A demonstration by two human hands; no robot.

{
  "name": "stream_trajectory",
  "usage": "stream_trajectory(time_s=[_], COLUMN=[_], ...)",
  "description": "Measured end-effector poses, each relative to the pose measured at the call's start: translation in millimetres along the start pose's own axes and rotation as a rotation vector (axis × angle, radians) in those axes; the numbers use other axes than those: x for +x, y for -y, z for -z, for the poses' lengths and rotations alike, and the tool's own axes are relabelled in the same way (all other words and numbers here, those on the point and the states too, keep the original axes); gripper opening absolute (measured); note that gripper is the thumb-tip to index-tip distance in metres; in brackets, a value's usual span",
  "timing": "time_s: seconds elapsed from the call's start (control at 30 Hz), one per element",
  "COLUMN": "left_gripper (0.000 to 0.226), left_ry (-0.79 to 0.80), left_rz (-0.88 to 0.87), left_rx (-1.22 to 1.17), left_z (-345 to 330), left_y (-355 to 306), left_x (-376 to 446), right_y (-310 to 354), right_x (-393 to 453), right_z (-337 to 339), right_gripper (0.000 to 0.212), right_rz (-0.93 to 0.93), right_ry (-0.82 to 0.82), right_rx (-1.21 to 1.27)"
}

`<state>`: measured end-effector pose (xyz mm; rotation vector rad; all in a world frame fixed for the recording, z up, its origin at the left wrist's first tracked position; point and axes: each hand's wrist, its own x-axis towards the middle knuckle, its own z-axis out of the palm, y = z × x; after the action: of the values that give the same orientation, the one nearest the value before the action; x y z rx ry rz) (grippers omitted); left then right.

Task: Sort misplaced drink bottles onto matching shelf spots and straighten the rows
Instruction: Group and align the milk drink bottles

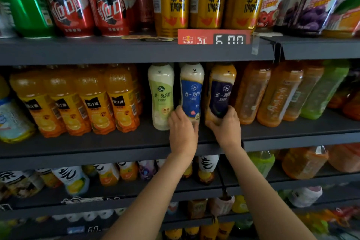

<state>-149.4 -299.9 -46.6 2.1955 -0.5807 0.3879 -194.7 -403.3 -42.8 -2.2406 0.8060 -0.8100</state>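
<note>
Two milk-tea bottles, one blue-labelled plastic (191,93) and one navy-labelled (221,95), stand on the dark grey metal store shelf (97,142) among orange juices; left hand (182,128) grasps the blue's base, right hand (226,124) the navy's.

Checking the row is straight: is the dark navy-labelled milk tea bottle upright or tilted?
Tilted: the dark navy-labelled milk tea bottle leans, top rightward, as the right hand grips its base.

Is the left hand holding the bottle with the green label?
No, the left hand grips the blue-labelled bottle; the green-labelled bottle stands untouched beside it.
</note>
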Motion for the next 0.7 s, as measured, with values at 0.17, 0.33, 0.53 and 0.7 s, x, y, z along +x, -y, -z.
stream_trajectory(time_s=[0.17,0.33,0.53,0.7], left_gripper=[0.064,0.064,0.049,0.031], left_ry=[-0.033,-0.031,-0.065,-0.249], left_rz=[0.024,-0.001,-0.072,-0.273], left_rx=[0.035,0.059,-0.003,-0.09], left_z=[-5.7,-9.0,4.5,45.3], left_y=[-1.7,0.9,4.0,46.2], left_x=[4.0,4.4,-3.2,-34.8], right_y=[-4.6,-2.5,3.2,14.1], right_x=[7.6,4.7,-4.7,-40.4], right_z=[0.9,-2.4,-3.6,-6.4], right_gripper=[0.067,0.067,0.069,0.044], right_rz=[0.044,0.048,0.0,0.266], right_ry=[0.024,0.002,-0.031,-0.369], right_rx=[0.0,-0.029,-0.047,0.019])
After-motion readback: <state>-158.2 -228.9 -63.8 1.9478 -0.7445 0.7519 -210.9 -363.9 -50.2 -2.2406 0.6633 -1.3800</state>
